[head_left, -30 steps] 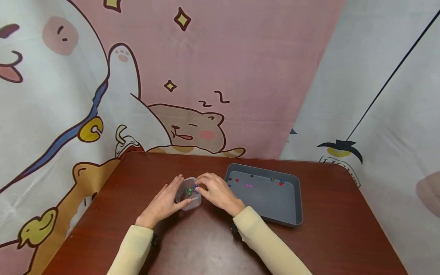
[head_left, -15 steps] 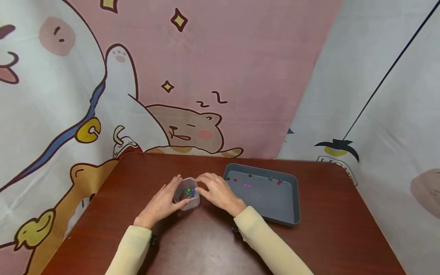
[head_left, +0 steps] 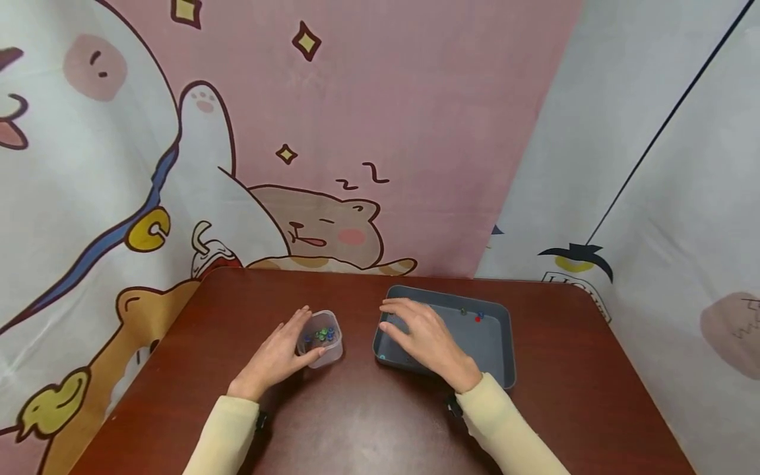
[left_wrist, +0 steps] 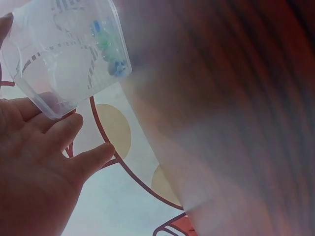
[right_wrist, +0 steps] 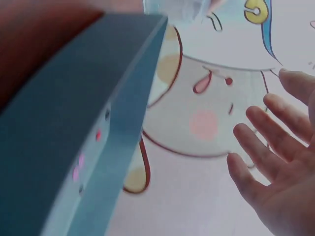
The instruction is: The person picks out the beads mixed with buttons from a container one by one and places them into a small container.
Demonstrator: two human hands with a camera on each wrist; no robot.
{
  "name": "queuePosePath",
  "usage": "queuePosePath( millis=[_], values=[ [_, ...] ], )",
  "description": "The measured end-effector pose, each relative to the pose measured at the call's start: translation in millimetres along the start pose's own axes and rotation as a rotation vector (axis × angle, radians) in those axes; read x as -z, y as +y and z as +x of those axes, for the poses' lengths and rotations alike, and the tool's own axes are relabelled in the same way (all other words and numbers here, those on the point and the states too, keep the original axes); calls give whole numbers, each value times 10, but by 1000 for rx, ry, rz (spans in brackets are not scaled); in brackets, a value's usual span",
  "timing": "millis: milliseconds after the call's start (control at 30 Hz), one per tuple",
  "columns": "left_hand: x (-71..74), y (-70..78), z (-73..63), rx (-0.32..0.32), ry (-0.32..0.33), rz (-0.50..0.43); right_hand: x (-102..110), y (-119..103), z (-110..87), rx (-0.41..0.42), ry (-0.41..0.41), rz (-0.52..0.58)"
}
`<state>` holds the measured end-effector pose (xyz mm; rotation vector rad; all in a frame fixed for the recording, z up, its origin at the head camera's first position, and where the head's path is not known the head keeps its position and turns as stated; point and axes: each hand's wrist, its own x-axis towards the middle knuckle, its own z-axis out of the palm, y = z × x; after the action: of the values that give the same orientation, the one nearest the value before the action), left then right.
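The clear tub [head_left: 334, 351] left of the tray [head_left: 483, 346] looks light, semi-rigid; best held by opposite walls; left hand [head_left: 276, 357] grips it; right hand [head_left: 429, 338], fingers spread, hangs above the tray.

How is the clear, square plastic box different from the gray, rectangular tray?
You can see through the clear, square plastic box, but not the gray, rectangular tray. The box is small; the tray is bigger and longer. Both hold tiny coloured pieces.
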<state>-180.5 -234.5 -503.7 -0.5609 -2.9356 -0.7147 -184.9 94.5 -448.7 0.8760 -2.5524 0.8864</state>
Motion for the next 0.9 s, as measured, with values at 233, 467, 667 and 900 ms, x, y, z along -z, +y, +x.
queuePosePath(
  millis=[233, 467, 667, 900],
  values=[
    [2, 4, -24, 7, 7, 2, 325, 231, -268, -68, 35, -35],
    [5, 30, -7, 9, 2, 3, 521, 543, -474, -172, 59, -102],
    [14, 38, -17, 18, -4, -8, 582, 780, -581, -226, 45, -115],
    [11, 21, -21, 19, -11, -12, 578, 1007, -642, -260, 17, -124]
  ],
)
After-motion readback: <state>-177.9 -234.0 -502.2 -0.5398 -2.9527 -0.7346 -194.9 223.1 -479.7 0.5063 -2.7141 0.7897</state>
